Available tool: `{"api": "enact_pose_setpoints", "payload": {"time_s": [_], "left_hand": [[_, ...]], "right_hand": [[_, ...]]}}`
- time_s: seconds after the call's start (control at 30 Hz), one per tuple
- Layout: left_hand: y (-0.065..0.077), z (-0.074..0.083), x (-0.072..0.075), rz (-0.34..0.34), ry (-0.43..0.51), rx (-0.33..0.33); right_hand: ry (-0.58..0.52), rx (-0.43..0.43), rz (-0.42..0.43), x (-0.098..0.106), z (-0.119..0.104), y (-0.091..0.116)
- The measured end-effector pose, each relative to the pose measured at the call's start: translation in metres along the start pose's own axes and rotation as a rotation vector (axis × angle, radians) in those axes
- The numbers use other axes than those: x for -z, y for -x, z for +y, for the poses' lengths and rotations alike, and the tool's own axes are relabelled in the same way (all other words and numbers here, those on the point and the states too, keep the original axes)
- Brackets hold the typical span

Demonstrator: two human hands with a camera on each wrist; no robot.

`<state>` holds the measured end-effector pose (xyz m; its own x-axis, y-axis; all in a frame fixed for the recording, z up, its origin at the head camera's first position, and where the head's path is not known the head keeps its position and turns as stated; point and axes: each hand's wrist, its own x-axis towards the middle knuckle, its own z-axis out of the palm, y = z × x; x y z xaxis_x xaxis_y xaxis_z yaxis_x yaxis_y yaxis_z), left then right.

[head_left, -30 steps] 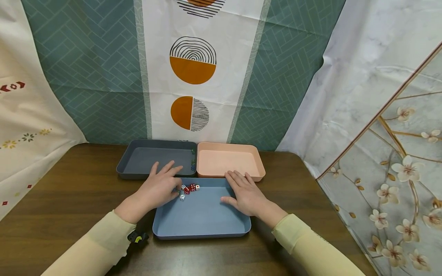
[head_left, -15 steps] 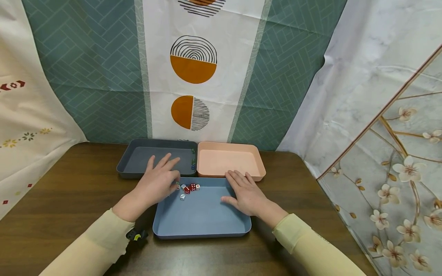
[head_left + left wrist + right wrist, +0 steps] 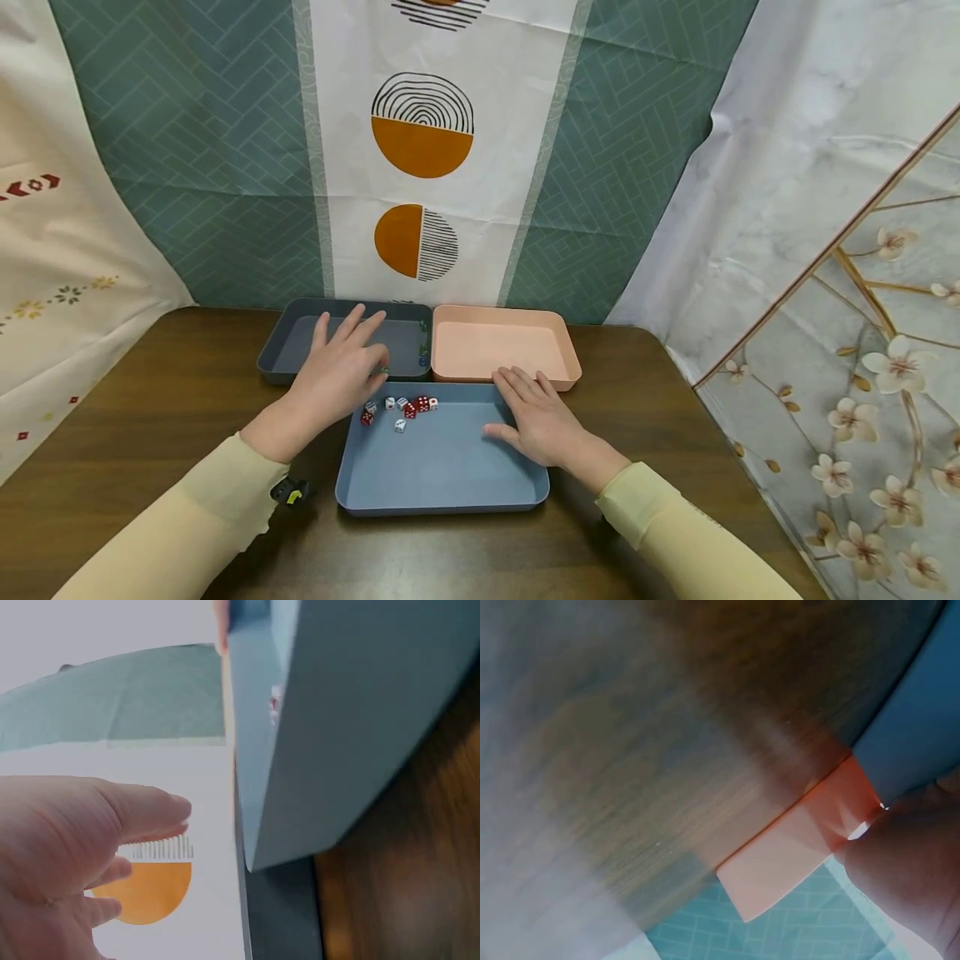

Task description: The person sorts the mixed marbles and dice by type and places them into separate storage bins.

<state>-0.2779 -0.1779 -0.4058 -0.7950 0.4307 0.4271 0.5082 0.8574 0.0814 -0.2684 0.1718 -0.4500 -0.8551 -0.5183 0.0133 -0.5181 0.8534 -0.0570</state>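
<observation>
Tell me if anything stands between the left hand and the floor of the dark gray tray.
Nothing visible does: the left hand appears above the near rim of the open dark gray tray. Small green and blue pieces lie along its right wall.

Left grip [image 3: 330,383] in a pinch, thumb and index curled, other three fingers spread beyond them, left forearm [image 3: 183,517] behind; right grip [image 3: 538,425] to its right, palm down, fingers extended, thumb angled leftward, right forearm [image 3: 678,529] behind.
</observation>
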Motion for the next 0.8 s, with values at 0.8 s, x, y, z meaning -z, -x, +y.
{"api": "enact_pose_setpoints", "payload": {"time_s": [0.8], "left_hand": [[-0.038,-0.031,-0.005,-0.164,0.006,0.043]], "right_hand": [[-0.011,-0.001,0.007,-0.002,0.002,0.0]]}}
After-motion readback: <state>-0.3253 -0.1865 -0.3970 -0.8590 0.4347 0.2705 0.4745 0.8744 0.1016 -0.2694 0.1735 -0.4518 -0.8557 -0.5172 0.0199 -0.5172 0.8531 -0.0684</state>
